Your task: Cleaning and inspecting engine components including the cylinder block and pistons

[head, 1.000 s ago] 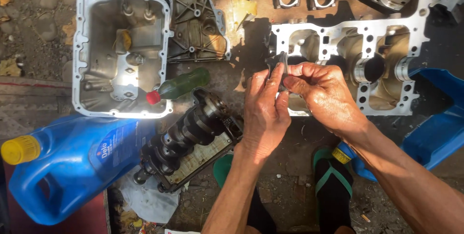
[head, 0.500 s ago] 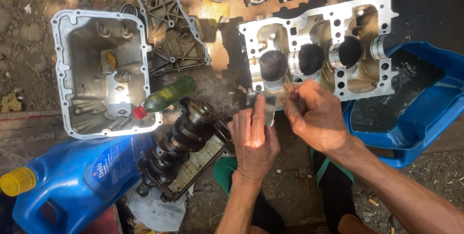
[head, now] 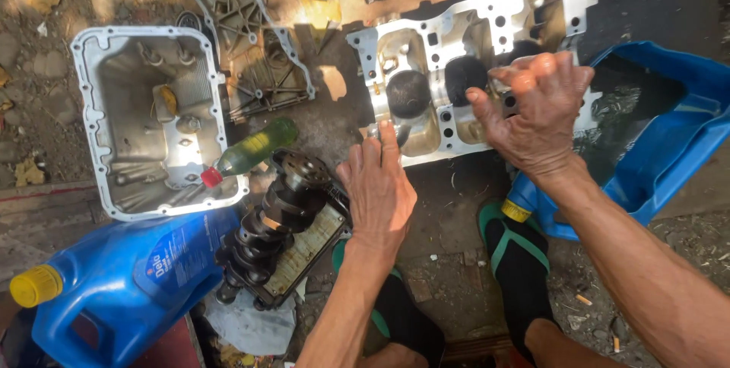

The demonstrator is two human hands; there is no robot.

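Aluminium engine block point(head: 426, 71) lay on the ground; left hand point(head: 378, 189) rested flat, open at its edge, right hand point(head: 536, 113) open, spread over it.

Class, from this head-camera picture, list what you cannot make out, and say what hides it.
- Right hand: covers part of the engine block; anything under its palm is hidden.
- Left hand: fingertips hide where they meet the block's edge.
- Blue jug: cut off by the frame's lower-left edge.
- Crankshaft: its lower end is in shadow.
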